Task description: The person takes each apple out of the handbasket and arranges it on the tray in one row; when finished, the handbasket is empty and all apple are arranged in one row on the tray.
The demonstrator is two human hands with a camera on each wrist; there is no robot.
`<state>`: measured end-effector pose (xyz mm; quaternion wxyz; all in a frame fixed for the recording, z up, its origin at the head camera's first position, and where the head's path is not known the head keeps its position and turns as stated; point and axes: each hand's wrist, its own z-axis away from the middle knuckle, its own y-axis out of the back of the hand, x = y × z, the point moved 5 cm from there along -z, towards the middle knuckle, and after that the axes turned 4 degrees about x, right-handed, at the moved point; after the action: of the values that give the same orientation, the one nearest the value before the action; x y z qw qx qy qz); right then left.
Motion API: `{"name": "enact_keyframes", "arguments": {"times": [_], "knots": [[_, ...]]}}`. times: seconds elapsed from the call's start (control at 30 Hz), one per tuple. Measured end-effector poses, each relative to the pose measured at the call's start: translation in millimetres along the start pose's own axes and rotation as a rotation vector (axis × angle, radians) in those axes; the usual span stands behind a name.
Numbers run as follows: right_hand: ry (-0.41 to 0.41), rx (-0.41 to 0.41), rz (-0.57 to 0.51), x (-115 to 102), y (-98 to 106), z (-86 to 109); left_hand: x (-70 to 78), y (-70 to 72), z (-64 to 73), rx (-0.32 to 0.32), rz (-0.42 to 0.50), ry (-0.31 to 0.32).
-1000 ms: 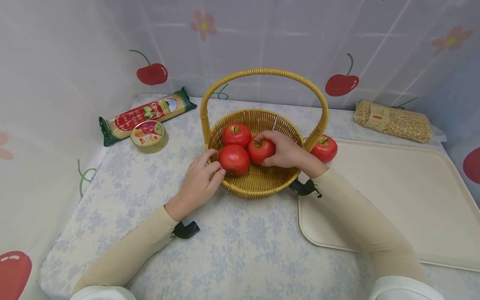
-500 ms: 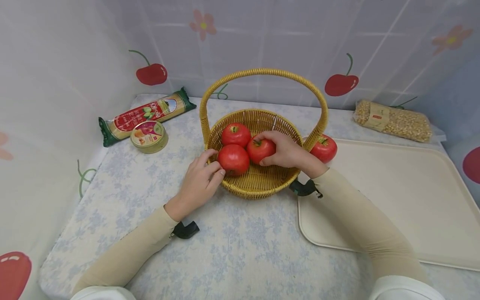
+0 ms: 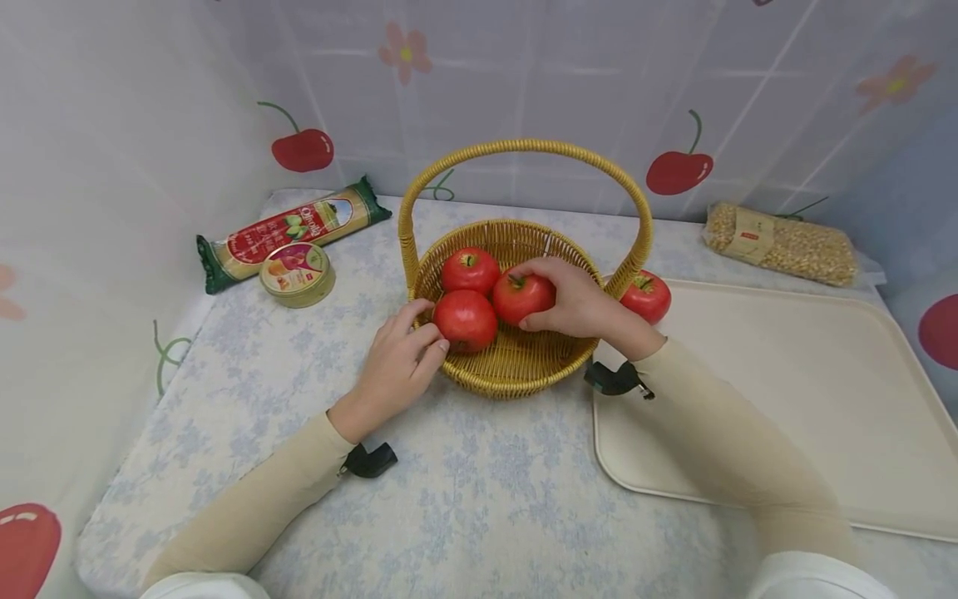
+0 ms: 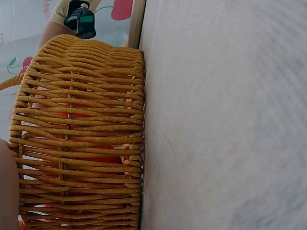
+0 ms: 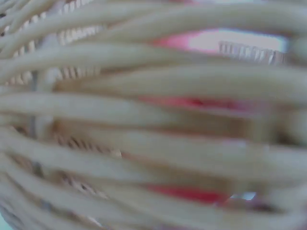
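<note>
Left grip point(image 3: 399, 359) grasps the basket point(image 3: 511, 387) between eight and nine o'clock; inside, a front apple point(image 3: 466, 321) lies toward eight, a back apple point(image 3: 470, 270) toward ten. Right grip point(image 3: 578, 306) clasps a third apple point(image 3: 521, 299) near centre; outside, a fourth apple point(image 3: 648, 298) sits at three.

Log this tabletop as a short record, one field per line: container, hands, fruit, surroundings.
Container: round yellow wicker basket with arched handle, upright
Left hand: fingers curled over the basket's left rim
Right hand: grips a round red apple inside the basket
Other fruit inside: back left apple, front left apple
Fruit outside: fourth apple, by the far left corner of a cream rectangular tray
Left side: long red-and-green pasta packet, round gold tin
Back right: clear bag of pale yellow grains
</note>
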<state>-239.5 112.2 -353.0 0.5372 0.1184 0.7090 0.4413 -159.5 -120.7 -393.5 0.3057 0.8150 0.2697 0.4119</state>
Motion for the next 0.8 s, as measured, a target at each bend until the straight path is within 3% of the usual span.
{"name": "enact_keyframes", "arguments": {"times": [0.33,0.8], "knots": [[0.014,-0.015,-0.012,-13,24,32.8,1.0,-0.4,-0.7,-0.009,0.007,0.006],[0.108,0.01,-0.107,-25,57,81.7,2.3,0.7,-0.8,-0.018,0.023,0.026]]}}
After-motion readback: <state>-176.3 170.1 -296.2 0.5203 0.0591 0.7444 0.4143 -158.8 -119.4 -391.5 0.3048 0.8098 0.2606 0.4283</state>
